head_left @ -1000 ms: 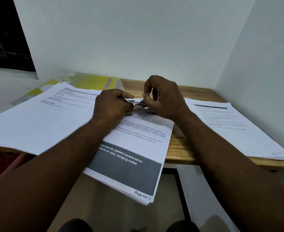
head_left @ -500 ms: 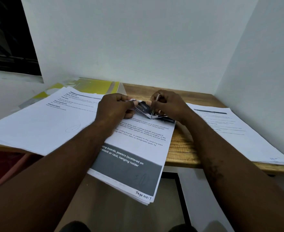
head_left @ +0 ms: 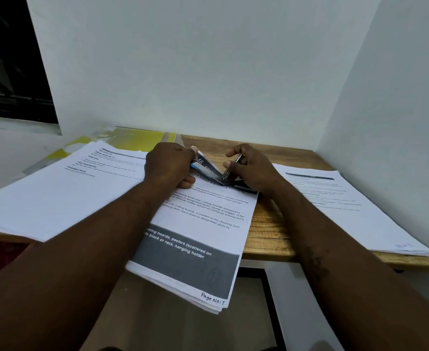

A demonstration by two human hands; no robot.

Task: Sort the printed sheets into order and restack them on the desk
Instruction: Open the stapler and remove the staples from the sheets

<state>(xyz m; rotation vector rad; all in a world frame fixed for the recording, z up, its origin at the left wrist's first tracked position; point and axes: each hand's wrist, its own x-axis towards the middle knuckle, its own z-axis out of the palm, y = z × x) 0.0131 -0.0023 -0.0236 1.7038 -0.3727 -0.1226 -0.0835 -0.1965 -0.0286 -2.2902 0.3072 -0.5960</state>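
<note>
1 stack (head_left: 203, 216) | L hand (head_left: 168, 165) grips corner (head_left: 206, 168) | R hand (head_left: 251, 168) pinches metal item (head_left: 231, 169)

A stack of white printed sheets (head_left: 203, 224), topped with a dark grey band and a handwritten "Page No: 7", lies askew and overhangs the wooden desk's (head_left: 266, 236) near edge, its top sheet's far end bent up. A broader white printed stack (head_left: 64, 193) covers the left end, and a third printed stack (head_left: 340, 206) lies along the right edge.

Yellow folder (head_left: 137, 140) at back left, dark window (head_left: 11, 59), white wall (head_left: 183, 72).
</note>
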